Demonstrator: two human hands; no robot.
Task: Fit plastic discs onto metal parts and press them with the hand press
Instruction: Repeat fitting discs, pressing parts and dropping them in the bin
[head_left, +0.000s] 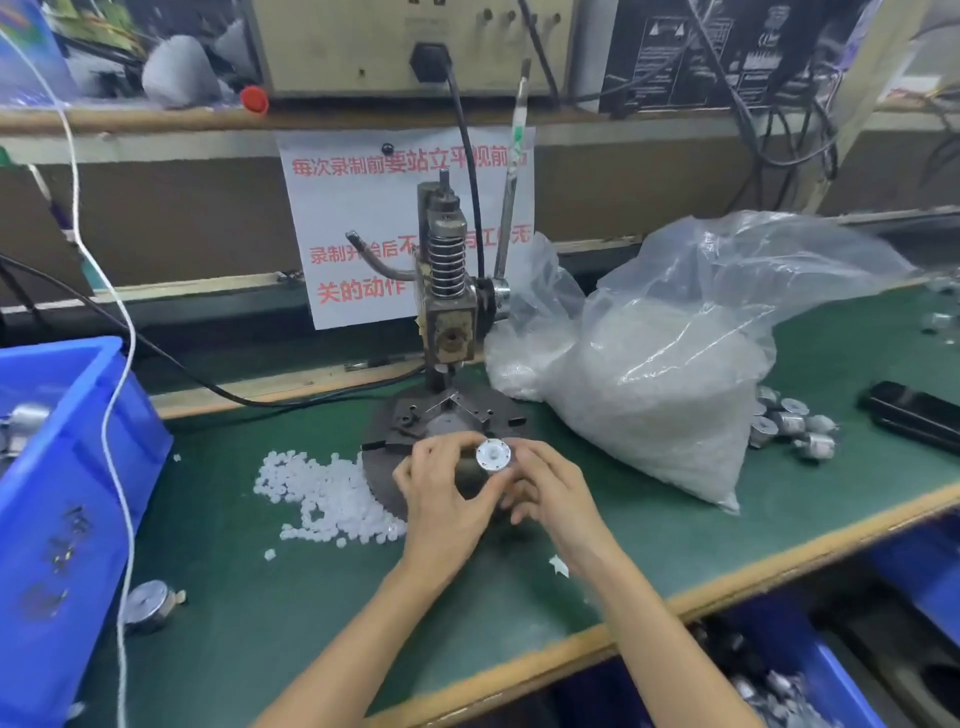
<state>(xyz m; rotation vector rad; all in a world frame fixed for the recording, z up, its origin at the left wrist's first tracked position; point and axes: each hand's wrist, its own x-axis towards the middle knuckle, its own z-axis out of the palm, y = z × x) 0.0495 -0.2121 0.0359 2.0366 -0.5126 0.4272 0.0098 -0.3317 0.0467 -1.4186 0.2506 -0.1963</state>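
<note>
While both hands meet just in front of the hand press (449, 291), a person holds a small metal part (468, 475) above the press's round base (387, 431), its white plastic disc (493, 453) facing up toward the camera. The left hand (447, 499) grips the part with thumb and curled fingers from the left; the right hand (548, 491) closes on it from the right, a fingertip touching the disc's rim. The press lever (511, 182) stands upright. A loose heap of white discs (322, 493) lies on the green table (260, 597) just left of the base, and a clear plastic bag (665, 374) full of more sits to the right. Beyond the bag, near a black object (909, 415), lies a cluster of metal parts (789, 426). A blue bin (67, 467) stands at far left, with a single metal piece (150, 605) beside it. A paper sign (363, 218) with red lettering hangs behind the press.
</note>
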